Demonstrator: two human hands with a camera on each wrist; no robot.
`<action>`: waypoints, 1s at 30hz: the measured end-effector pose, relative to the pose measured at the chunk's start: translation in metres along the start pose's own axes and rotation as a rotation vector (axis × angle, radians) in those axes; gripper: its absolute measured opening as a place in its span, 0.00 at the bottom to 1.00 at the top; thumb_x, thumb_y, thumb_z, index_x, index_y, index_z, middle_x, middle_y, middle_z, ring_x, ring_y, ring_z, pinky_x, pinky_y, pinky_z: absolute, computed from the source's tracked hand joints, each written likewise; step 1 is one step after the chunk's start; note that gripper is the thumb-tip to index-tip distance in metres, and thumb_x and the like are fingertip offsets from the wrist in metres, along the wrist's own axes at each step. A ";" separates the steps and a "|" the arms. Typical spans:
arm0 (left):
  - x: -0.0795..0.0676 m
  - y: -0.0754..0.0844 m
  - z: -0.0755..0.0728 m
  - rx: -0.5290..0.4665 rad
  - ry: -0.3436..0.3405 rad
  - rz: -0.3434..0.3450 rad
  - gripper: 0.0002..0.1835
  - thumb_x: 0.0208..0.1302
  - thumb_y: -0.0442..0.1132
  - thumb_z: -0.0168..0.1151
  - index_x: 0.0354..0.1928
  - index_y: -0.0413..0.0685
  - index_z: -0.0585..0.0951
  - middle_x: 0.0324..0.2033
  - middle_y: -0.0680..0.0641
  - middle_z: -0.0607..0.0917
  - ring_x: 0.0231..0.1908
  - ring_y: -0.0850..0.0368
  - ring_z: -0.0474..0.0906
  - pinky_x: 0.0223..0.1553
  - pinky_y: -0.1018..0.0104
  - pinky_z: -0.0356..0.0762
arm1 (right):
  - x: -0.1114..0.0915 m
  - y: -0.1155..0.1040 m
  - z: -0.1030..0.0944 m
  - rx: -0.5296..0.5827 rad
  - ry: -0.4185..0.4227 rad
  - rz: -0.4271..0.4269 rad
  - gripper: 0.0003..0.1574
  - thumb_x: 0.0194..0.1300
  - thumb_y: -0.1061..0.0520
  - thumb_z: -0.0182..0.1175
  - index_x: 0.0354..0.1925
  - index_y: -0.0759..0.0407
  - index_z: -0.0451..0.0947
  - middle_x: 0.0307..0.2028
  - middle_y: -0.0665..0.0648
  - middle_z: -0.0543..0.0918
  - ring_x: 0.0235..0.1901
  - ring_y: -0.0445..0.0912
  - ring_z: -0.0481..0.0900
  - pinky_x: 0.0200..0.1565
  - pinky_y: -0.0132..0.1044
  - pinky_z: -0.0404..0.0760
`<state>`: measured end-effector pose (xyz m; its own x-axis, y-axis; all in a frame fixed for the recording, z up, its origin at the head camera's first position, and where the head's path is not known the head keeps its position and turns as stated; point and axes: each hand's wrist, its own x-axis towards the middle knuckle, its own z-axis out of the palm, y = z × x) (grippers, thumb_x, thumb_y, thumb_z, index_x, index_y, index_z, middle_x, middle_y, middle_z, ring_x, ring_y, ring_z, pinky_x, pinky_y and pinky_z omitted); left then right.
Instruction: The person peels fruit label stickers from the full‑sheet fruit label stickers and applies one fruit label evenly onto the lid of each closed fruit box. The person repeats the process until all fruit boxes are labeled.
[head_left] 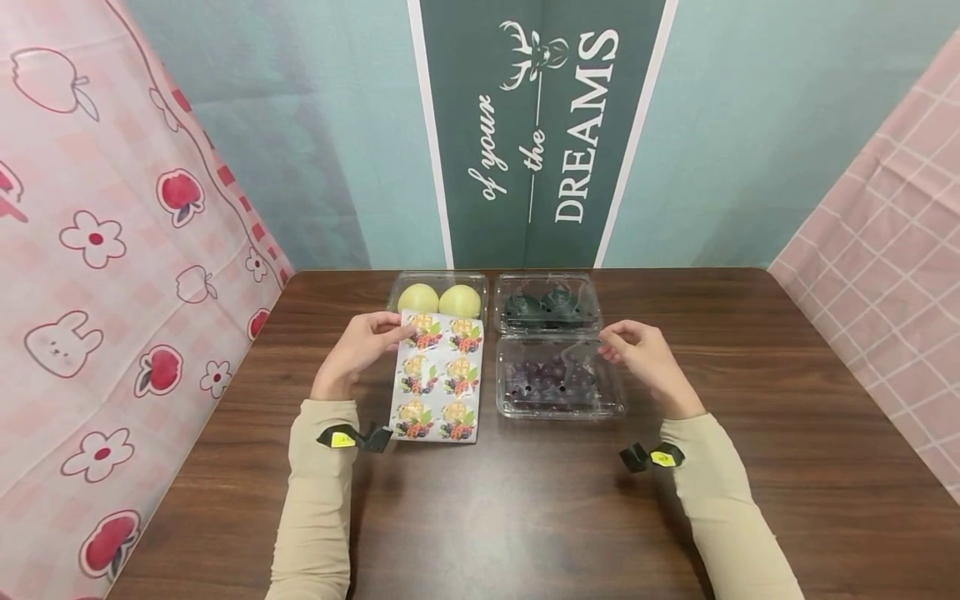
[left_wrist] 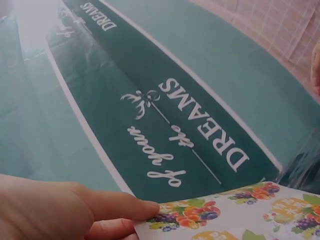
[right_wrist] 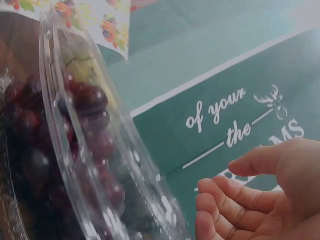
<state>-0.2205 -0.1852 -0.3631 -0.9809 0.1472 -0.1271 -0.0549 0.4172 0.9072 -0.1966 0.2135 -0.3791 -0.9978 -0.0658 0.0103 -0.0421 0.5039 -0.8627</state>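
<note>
My left hand (head_left: 367, 343) pinches the upper left edge of a white sheet of fruit stickers (head_left: 440, 417), thumb on its face in the left wrist view. The sheet hangs in front of a clear box (head_left: 396, 287) with two pale yellow round fruits (head_left: 460, 301), overlapping its lower part. To the right, a clear plastic box (head_left: 600, 410) holds dark purple grapes (right_wrist: 36, 165). Beside that box's upper right corner is my right hand (head_left: 636, 354), its fingers loosely curled with nothing seen between thumb and fingertips in the right wrist view.
Behind the grapes stands another clear box (head_left: 592, 293) with dark green contents (head_left: 558, 304). All sit on a dark wooden table (head_left: 480, 533). A green cloth (head_left: 300, 150) with lettering hangs at the back, and patterned pink cloths (head_left: 97, 275) enclose the sides.
</note>
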 end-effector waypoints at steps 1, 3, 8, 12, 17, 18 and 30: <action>0.000 0.001 0.000 -0.007 0.002 0.009 0.20 0.66 0.42 0.61 0.52 0.32 0.77 0.37 0.50 0.86 0.33 0.71 0.80 0.48 0.65 0.81 | 0.000 -0.002 0.001 0.004 -0.005 -0.005 0.19 0.72 0.58 0.51 0.48 0.75 0.74 0.27 0.50 0.82 0.28 0.35 0.79 0.35 0.29 0.81; -0.001 0.004 0.001 -0.026 -0.001 0.033 0.20 0.66 0.42 0.61 0.52 0.32 0.78 0.35 0.53 0.86 0.33 0.72 0.80 0.47 0.66 0.80 | -0.001 -0.005 0.003 0.014 -0.011 -0.016 0.18 0.71 0.58 0.52 0.47 0.76 0.74 0.27 0.50 0.82 0.28 0.36 0.79 0.35 0.29 0.81; -0.003 0.009 0.005 -0.061 -0.021 0.081 0.20 0.66 0.40 0.60 0.53 0.30 0.77 0.33 0.58 0.85 0.35 0.74 0.80 0.50 0.64 0.81 | -0.001 -0.012 0.012 0.037 -0.023 -0.047 0.16 0.70 0.61 0.54 0.45 0.77 0.74 0.26 0.49 0.82 0.27 0.35 0.79 0.34 0.30 0.81; -0.005 0.012 0.008 -0.089 -0.020 0.105 0.19 0.66 0.38 0.60 0.52 0.29 0.77 0.31 0.62 0.84 0.35 0.74 0.79 0.48 0.68 0.80 | 0.001 -0.021 0.024 0.022 -0.042 -0.080 0.14 0.69 0.61 0.55 0.44 0.74 0.76 0.29 0.61 0.85 0.27 0.36 0.79 0.35 0.32 0.81; -0.006 0.017 0.013 -0.093 -0.030 0.133 0.18 0.66 0.38 0.59 0.52 0.30 0.78 0.32 0.62 0.84 0.35 0.74 0.80 0.46 0.70 0.80 | 0.005 -0.030 0.038 0.004 -0.057 -0.145 0.11 0.67 0.62 0.57 0.41 0.73 0.77 0.35 0.72 0.85 0.28 0.39 0.81 0.35 0.34 0.82; -0.006 0.018 0.014 -0.091 -0.034 0.137 0.18 0.66 0.38 0.59 0.52 0.30 0.78 0.32 0.62 0.84 0.35 0.74 0.80 0.46 0.70 0.80 | 0.006 -0.031 0.041 0.012 -0.058 -0.155 0.10 0.67 0.63 0.57 0.40 0.73 0.77 0.36 0.73 0.85 0.28 0.39 0.81 0.35 0.35 0.83; -0.006 0.030 0.022 -0.141 -0.061 0.152 0.17 0.66 0.38 0.59 0.50 0.30 0.78 0.31 0.62 0.85 0.35 0.72 0.82 0.44 0.70 0.81 | 0.009 -0.050 0.066 0.171 -0.019 -0.201 0.12 0.65 0.64 0.59 0.43 0.74 0.78 0.42 0.75 0.84 0.31 0.32 0.82 0.40 0.33 0.84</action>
<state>-0.2122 -0.1541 -0.3437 -0.9669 0.2550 -0.0043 0.0635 0.2571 0.9643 -0.1996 0.1313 -0.3695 -0.9689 -0.1673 0.1821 -0.2287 0.3263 -0.9172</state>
